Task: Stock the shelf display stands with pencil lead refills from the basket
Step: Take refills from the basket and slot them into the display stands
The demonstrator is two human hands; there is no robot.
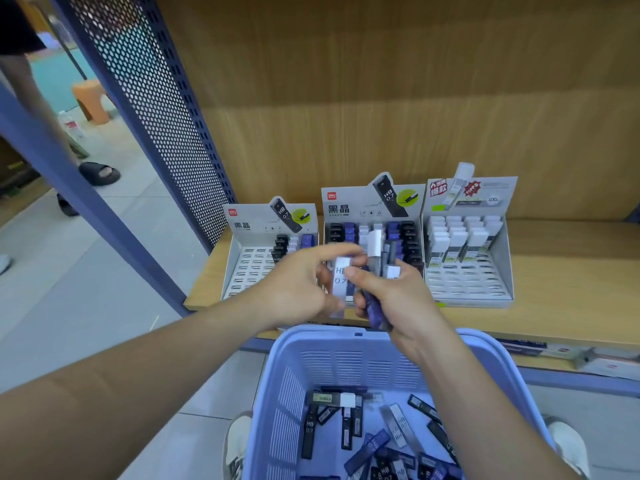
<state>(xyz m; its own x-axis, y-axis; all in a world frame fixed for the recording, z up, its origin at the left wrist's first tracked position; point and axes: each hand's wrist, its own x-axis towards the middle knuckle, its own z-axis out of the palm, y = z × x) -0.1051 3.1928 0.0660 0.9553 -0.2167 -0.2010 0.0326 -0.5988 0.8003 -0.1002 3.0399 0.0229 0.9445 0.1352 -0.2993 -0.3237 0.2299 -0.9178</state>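
Since the left hand (301, 289) pinches a white HB refill (341, 279) and the right hand (403, 301) clutches a loose bundle (375, 313), one might slip out.

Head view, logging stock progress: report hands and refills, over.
Left hand pinching white HB 0.7 refill. Right hand gripping bundle of refills. Both above basket far rim. Left stand mostly bare slots; path unobstructed.

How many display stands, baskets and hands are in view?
Display stands: 3 (left stand, middle stand, right stand)
Basket: 1
Hands: 2 (left hand, right hand)
Total: 6
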